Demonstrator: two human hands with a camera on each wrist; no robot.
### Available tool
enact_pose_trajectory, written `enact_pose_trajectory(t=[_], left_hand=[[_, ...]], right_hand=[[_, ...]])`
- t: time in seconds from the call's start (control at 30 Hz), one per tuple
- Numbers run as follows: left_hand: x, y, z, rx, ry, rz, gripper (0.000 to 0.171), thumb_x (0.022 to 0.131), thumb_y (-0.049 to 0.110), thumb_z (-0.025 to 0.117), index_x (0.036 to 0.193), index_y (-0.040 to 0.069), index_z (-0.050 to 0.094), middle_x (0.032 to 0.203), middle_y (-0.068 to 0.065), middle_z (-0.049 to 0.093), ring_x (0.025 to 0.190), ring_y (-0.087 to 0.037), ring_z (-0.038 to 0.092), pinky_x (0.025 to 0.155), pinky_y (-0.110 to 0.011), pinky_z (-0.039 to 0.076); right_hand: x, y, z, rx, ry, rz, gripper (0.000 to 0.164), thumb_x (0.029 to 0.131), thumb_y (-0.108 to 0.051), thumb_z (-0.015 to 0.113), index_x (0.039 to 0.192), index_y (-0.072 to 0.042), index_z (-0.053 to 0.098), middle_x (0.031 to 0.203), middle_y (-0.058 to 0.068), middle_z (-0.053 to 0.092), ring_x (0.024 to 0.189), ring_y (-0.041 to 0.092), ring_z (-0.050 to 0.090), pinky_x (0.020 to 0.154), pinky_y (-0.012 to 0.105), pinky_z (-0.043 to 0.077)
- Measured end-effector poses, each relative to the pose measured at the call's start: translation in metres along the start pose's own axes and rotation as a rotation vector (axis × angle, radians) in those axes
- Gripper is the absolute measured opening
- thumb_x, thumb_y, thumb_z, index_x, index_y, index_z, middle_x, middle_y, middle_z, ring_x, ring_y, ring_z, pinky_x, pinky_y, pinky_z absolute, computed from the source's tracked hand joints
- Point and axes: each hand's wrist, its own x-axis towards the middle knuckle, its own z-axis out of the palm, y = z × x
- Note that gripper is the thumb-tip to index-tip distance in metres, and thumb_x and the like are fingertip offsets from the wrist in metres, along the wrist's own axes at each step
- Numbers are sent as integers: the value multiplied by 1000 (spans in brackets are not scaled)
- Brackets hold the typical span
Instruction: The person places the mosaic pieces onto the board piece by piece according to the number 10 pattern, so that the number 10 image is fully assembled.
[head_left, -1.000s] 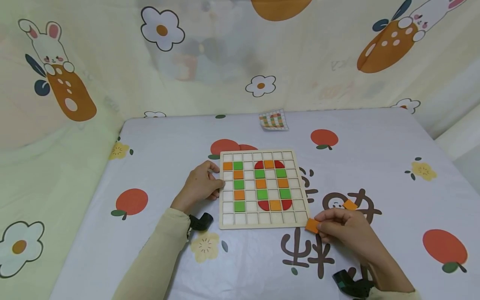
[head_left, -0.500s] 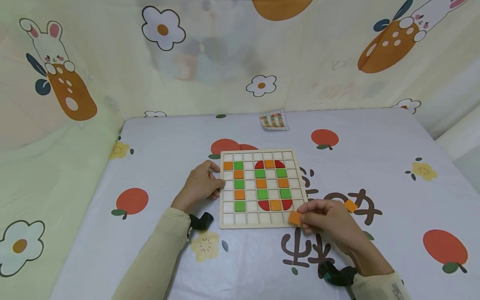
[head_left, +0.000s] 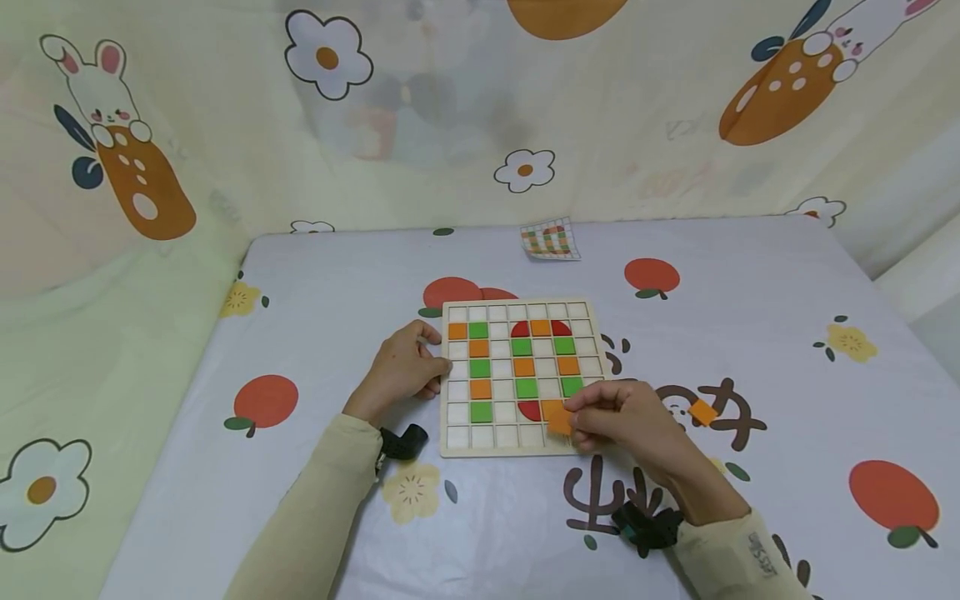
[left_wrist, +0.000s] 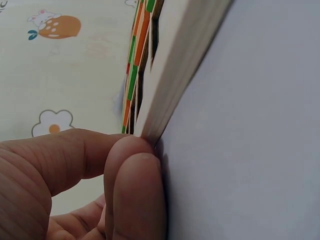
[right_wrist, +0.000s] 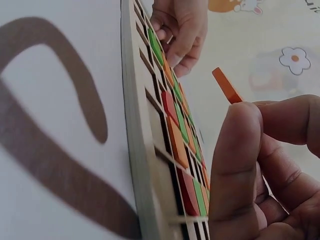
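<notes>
A square wooden grid board (head_left: 506, 453) lies on the table, several cells filled with orange, green and red pieces. At its left edge, my left hand (head_left: 401, 367) pinches the rim, the thumb lying on the frame; the left wrist view shows the fingers (left_wrist: 139, 195) against the board's side. Between thumb and index finger, my right hand (head_left: 626, 421) pinches a square orange tile (head_left: 558, 420) over the board's lower right part. The right wrist view has this tile (right_wrist: 226, 86) raised off the board. The hand hides the board's lower right cells.
Another orange tile (head_left: 702, 412) lies on the printed tablecloth (head_left: 360, 283), right of the board. Behind the board sits a small patterned card (head_left: 551, 240) with a coloured grid. A printed curtain (head_left: 420, 192) hangs along the table's far edge.
My right hand has moved leftward and slightly away from me with the orange tile, from beside the board's lower right corner to above its cells. The left hand stays at the edge.
</notes>
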Motion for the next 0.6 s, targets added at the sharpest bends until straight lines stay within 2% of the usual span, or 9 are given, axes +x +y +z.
enact_pose_trajectory(t=[0.33,0.6], left_hand=[[0,1,0,1,-1,-9,35,92,10,74,122,7,55,84,-11,62,56,-17,67,54,-26,59],[-1,1,0,-4,1,-4,35,91,9,74,121,7,55,84,-11,62,55,-16,67,54,-26,59]], right_hand=[[14,-7,14,-8,-13,61,22,94,-6,71,111,7,70,88,13,73,69,19,68,71,28,64],[26,-7,28,-5,-56,46,18,94,-6,72,107,6,71,86,15,72,68,20,68,69,29,64]])
